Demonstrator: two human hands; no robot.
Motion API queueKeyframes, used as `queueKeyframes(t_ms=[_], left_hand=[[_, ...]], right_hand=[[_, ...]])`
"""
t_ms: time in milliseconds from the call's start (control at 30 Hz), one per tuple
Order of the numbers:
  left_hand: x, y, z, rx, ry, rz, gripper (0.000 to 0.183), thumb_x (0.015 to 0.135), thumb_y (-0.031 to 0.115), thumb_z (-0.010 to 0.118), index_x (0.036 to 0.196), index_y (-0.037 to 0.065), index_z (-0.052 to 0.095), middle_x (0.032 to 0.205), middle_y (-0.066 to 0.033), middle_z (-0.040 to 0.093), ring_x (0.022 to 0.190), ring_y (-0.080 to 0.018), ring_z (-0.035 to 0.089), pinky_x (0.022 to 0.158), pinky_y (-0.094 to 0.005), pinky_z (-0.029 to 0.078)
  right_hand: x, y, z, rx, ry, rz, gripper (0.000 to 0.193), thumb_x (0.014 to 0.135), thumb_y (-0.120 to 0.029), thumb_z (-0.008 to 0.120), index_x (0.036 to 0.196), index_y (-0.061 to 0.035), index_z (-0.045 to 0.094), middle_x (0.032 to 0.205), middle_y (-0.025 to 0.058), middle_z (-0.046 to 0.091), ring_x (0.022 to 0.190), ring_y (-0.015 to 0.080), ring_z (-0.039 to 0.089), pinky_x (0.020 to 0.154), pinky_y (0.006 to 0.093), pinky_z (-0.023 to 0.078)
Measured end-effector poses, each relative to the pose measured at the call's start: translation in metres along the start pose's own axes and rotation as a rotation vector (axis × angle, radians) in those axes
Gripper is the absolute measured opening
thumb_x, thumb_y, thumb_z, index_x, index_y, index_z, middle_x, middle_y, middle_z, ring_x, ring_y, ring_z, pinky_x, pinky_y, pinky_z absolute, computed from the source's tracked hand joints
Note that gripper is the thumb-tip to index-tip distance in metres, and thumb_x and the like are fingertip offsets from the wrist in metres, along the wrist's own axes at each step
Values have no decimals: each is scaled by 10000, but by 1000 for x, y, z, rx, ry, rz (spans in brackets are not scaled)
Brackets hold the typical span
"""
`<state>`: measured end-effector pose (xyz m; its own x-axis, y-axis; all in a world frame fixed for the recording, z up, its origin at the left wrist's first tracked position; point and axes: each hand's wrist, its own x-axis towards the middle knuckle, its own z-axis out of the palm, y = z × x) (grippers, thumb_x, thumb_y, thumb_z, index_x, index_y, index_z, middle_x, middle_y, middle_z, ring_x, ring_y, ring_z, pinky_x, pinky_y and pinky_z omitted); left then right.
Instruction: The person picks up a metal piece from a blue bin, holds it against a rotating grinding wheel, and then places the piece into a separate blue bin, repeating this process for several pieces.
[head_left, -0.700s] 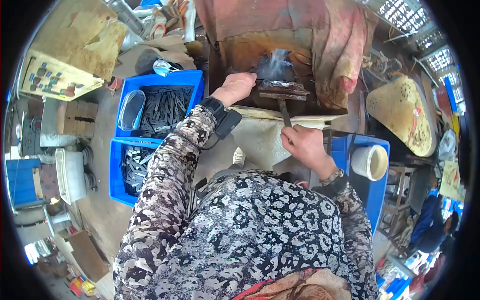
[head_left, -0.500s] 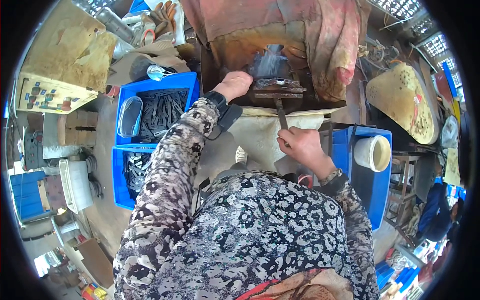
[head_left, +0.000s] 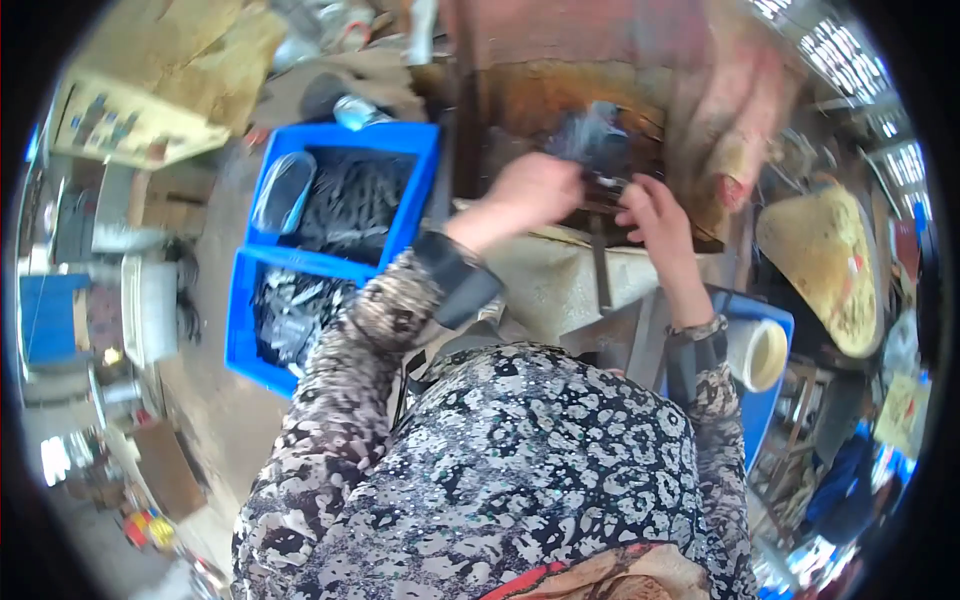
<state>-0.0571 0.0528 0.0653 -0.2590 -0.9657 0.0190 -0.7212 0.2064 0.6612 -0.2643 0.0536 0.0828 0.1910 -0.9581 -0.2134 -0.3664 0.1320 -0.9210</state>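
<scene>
Both hands (head_left: pixel 537 190) (head_left: pixel 657 222) blurry, grip unclear

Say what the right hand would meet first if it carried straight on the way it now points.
Probably the dark metal holder just up and left of the right hand; blur and the single overhead view leave the depth, and any existing contact, unclear.

patterned sleeves (head_left: pixel 335 415), seemingly dark cuffs (head_left: pixel 682 368)

- Fixture (head_left: pixel 607 187): dark metal with bright glints, blurred, partly hidden, in the view's upper middle.
- Handle (head_left: pixel 601 264): narrow, dark, straight, running from the fixture toward the lower edge.
</scene>
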Motion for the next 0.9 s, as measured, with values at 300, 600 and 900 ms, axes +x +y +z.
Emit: queueKeyframes(t_ms=[300,600,900], left_hand=[[-56,-31,-41,123,302,355,213,854,281,596,850,96,701,695,-70,648,669,-282,632,639,-382,516],[-124,-272,-35,354,458,-715,195,831,219,556,878,85,690,852,-181,662,844,-368,635,742,-435,520],[-113,-330,-13,458,174,-603,292,820,252,600,1046,72,633,977,-169,668,955,-343,628,835,-452,503]], right_hand=[[12,-16,-14,257,14,31,255,968,-256,516,1105,-51,581,645,-35,476,466,42,374,405,197,280],[-7,10,-45,154,-20,119,199,962,-258,549,1029,-92,636,634,-102,398,468,-13,294,400,183,171],[-63,-12,-44,158,-118,125,414,1001,-390,440,1070,-35,641,619,-87,356,518,12,296,454,184,200]])
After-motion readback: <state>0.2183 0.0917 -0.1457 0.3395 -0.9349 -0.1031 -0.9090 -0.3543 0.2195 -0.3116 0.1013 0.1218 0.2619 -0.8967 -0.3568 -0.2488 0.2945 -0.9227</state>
